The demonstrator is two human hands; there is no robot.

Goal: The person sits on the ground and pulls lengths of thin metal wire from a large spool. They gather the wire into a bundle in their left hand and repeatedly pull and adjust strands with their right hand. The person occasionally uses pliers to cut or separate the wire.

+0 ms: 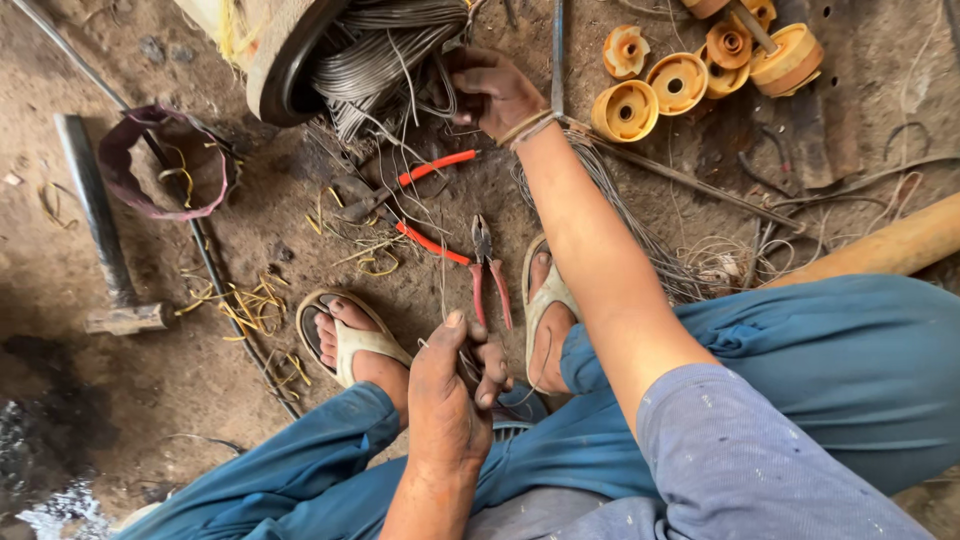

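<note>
Two hands are at work over a dirt floor, seen from above the squatting person's knees. The right hand (497, 92) is stretched far forward, arm nearly straight, its fingers closed into the bundle of grey wire (385, 62) that spills from a round drum-like housing (290, 55) at the far edge; the reach appears to keep that wire end gathered and taut. The left hand (447, 385) sits near, between the knees, wrist bent downward, thumb raised and fingers curled round a thin strand of wire (441, 262) that rises toward the bundle. What else lies inside that grip, if anything, cannot be told.

Between the sandalled feet lie red-handled pliers (488, 270), jaws pointing far, within easy reach of the near hand. Just beyond them rests an orange-handled cutter (415, 205), handles spread, among loose wire offcuts. Both tools lie untouched.

Far right, several orange plastic spools (678, 82) are grouped together, well apart from either hand. At left a hammer (100, 230) lies lengthwise, and beside it a dark purple ring-shaped band (165, 160) holds yellow scraps. A wooden pole (890, 245) crosses at right, above the blue trouser leg. A tangle of fine wire (700, 265) lies just right of the right foot
</note>
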